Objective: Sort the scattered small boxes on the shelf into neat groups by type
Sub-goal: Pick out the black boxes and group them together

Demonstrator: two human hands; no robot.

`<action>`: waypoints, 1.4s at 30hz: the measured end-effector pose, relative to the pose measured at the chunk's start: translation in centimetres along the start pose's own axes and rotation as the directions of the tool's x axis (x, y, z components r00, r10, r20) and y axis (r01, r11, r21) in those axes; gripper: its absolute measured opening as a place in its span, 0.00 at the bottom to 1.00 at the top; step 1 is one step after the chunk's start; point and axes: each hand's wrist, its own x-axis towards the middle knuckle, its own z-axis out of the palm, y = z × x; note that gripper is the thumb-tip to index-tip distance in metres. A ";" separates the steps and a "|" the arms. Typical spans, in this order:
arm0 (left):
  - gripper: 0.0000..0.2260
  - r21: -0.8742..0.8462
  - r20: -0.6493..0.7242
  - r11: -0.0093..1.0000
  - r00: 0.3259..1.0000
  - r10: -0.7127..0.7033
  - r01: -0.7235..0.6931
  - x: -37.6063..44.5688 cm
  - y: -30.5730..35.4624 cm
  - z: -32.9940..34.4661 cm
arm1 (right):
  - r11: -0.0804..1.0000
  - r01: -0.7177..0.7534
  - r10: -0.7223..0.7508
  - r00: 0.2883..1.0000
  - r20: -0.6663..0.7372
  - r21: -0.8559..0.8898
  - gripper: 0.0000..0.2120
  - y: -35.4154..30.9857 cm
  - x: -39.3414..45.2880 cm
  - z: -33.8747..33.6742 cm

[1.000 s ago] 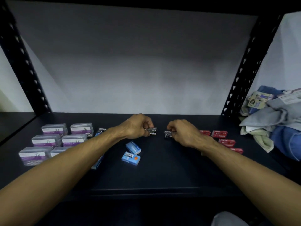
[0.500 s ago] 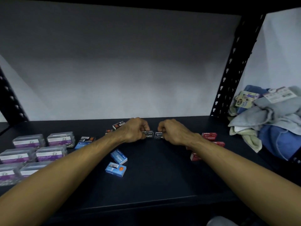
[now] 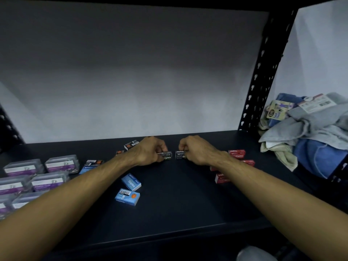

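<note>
Both my hands rest at the middle back of the dark shelf [image 3: 178, 208]. My left hand [image 3: 150, 150] grips a black staples box [image 3: 167, 155]. A short gap to the right, my right hand [image 3: 195, 149] grips a second black staples box [image 3: 180, 155]. Two blue staples boxes [image 3: 131, 182] [image 3: 127, 196] lie loose in front of my left arm. Another black box [image 3: 131, 144] sits behind my left hand. Red staples boxes [image 3: 236, 153] are grouped at the right, partly hidden by my right arm. Clear purple-labelled boxes [image 3: 62, 163] stand in rows at the left.
A blue and a black box [image 3: 92, 165] lie beside the purple-labelled rows. A pile of folded towels with tags [image 3: 310, 132] fills the neighbouring bay at right, beyond the black perforated upright [image 3: 261, 72]. A pale wall closes the back.
My two hands have come closer together with the black boxes, toward the middle back of the shelf. The view has shifted right, so the purple-labelled boxes sit nearer the left edge.
</note>
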 end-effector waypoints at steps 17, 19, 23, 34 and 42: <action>0.03 0.019 -0.070 0.989 0.987 -0.142 0.144 -0.3 -5.7 -6.6 | 0.995 0.102 -0.102 0.993 -0.056 -0.003 0.07 -4.5 2.0 -1.6; 0.04 0.039 -0.069 0.987 0.985 -0.156 0.159 -0.2 -6.7 -6.6 | 0.994 0.111 -0.111 0.993 -0.043 -0.006 0.08 -5.7 2.7 -1.1; 0.06 0.027 -0.050 0.983 0.982 -0.182 0.184 0.4 -8.1 -6.1 | 0.996 0.086 -0.086 0.996 -0.019 -0.033 0.10 -7.9 4.5 0.6; 0.13 0.016 -0.007 0.977 0.977 -0.213 0.213 1.1 -9.3 -5.6 | 0.990 -0.061 0.064 0.998 0.017 -0.123 0.14 -11.2 7.5 3.5; 0.16 0.095 0.029 0.965 0.968 -0.248 0.244 1.3 -9.0 -5.7 | 0.984 -0.175 0.176 0.982 0.072 -0.019 0.10 -12.0 8.0 3.2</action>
